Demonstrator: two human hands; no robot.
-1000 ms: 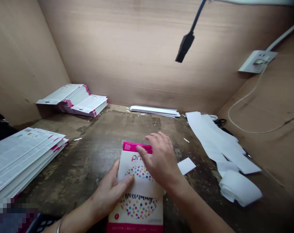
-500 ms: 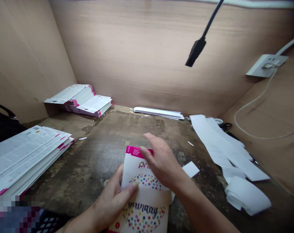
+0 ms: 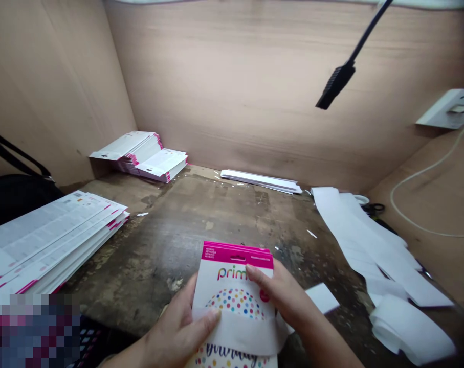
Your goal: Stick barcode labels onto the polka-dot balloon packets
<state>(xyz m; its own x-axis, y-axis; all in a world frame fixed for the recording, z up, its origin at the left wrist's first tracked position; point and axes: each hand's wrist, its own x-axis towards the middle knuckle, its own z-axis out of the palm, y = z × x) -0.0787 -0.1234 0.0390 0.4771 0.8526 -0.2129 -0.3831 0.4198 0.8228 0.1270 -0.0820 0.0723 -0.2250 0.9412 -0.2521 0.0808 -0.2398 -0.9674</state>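
Note:
A stack of printed cards (image 3: pixel 235 299) with magenta tops, a hang slot, "prima" and "birthday" lettering and coloured dots is held upright in front of me. Around its middle runs a white paper band (image 3: pixel 250 329). My left hand (image 3: pixel 178 319) grips the stack's left side, its thumb pressing on the band. On the right side my right hand (image 3: pixel 283 294) is closed on the stack, thumb across the front just below the slot. Fingers behind the stack are hidden. A white paper piece (image 3: pixel 323 298) lies just right of my right wrist.
Stacked cards (image 3: pixel 59 230) lie at the left, with another pile (image 3: pixel 166 162) in the back left corner. Flat white strips (image 3: pixel 260 180) rest along the back wall. Paper strips (image 3: pixel 354 235) and a loose paper roll (image 3: pixel 408 327) lie at right. A black connector (image 3: pixel 335 84) hangs overhead.
My right hand has come down from above the stack and now grips its right side. The stack's top edge shows fully. The view has turned slightly left.

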